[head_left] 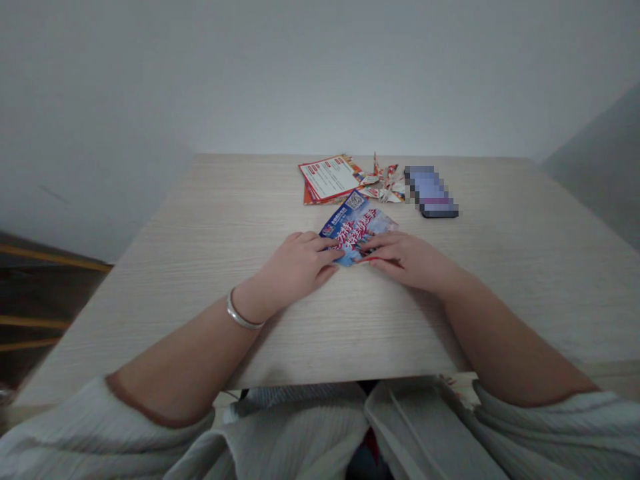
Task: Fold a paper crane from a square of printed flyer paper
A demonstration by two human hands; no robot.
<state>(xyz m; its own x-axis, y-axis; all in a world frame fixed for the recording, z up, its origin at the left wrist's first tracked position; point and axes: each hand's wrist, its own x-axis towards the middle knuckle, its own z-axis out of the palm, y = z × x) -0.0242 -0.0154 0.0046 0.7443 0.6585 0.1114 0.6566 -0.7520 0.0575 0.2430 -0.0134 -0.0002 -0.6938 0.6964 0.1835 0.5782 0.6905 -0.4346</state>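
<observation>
A blue printed paper leaflet (353, 227) with red-and-white lettering and a QR code lies at a slant on the table between my hands. Closed on its left side is my left hand (303, 263), with fingers on top of the sheet and the thumb by the near edge. My right hand (407, 260) grips the near right part, where a thin red strip of the paper's edge shows by the fingertips. What lies under the fingers is hidden. A silver bangle (243, 312) circles my left wrist.
Behind the leaflet lies a stack of red-and-white printed sheets (331, 179). Beside it are several folded paper shapes (385, 187) with pointed ends. A phone (433, 192), blurred out, rests to their right. The pale wooden table (225, 207) meets a wall at the back.
</observation>
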